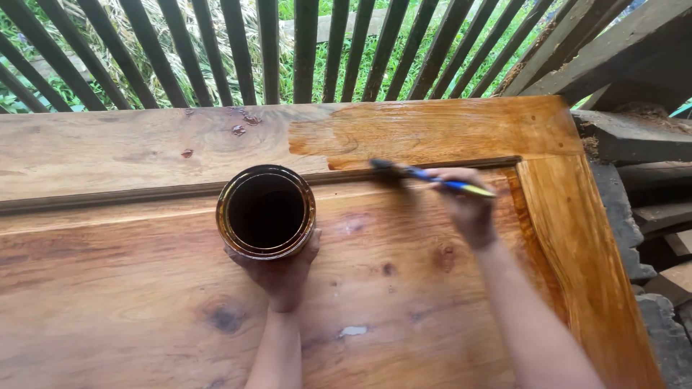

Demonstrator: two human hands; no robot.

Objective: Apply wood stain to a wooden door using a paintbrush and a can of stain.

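Note:
My left hand grips an open round tin of dark varnish from below, holding it just above a wooden door panel. My right hand holds a paintbrush with a blue and yellow handle. Its dark bristles rest on the moulding groove of the panel, at the edge of the glossy varnished patch. The top right corner and right rail of the door look wet and amber; the left part is dull and bare.
A dark wooden slat railing runs along the far edge, with green grass behind it. Rough timber beams and stacked planks lie to the right of the door.

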